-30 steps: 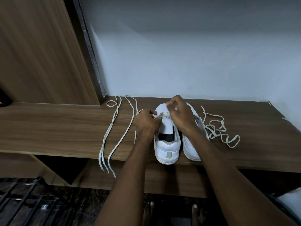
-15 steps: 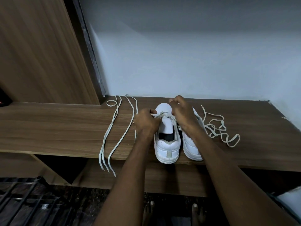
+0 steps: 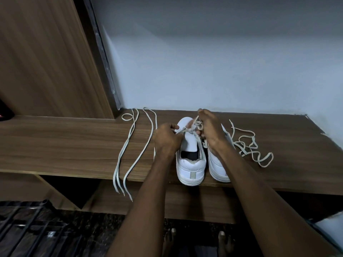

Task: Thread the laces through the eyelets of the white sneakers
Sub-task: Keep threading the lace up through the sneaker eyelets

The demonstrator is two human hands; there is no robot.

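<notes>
Two white sneakers stand heels toward me on a wooden shelf (image 3: 74, 145). The left sneaker (image 3: 191, 164) shows its tongue and heel; the right sneaker (image 3: 218, 167) is mostly behind my right forearm. My left hand (image 3: 167, 140) pinches a lace end at the left side of the left sneaker's eyelets. My right hand (image 3: 209, 127) pinches the same lace (image 3: 193, 127) above the toe area, with a small loop at the fingertips. A spare lace (image 3: 133, 149) lies stretched out to the left, its ends hanging over the shelf edge.
A tangled lace (image 3: 248, 145) trails on the shelf right of the sneakers. A wooden cabinet panel (image 3: 46, 62) rises at the left, a pale wall (image 3: 204, 62) behind. Below are a dark metal rack (image 3: 27, 229) and my bare feet (image 3: 196, 240) on the floor.
My right hand has shifted slightly right and up, drawing the lace across the left sneaker. My left hand stays almost in place.
</notes>
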